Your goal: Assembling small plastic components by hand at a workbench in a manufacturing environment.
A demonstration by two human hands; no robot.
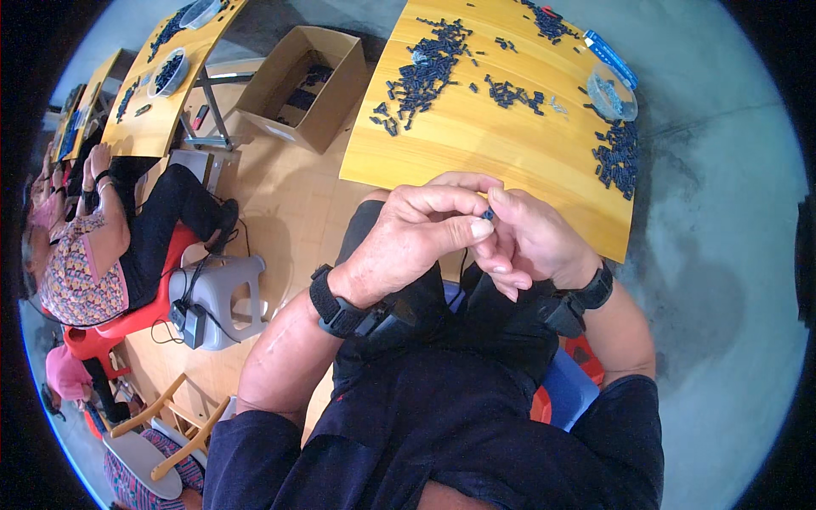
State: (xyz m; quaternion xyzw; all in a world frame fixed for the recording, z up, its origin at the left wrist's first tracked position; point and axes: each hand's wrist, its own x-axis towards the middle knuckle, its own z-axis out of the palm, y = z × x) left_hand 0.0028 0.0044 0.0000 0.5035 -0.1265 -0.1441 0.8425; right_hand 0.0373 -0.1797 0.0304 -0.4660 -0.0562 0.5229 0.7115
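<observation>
Nearest, dark shirt (408, 425); past it, at the near edge of the bench (476, 144), a small dark piece (487, 215), pinched between thumb and forefinger of the nearly closed left hand (416, 234). Right hand (540, 229) half curled, close against it; cannot tell whether gripping. On the bench, dark heaps (429, 68); at its right edge, a clear tub (630, 109), bluish bits inside. Left of the bench, a cardboard box (336, 98), dark items within.

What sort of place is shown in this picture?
Perhaps an assembly workshop: small dark parts heaped on a yellow table, an open cardboard box, and a person seated by another table.
</observation>
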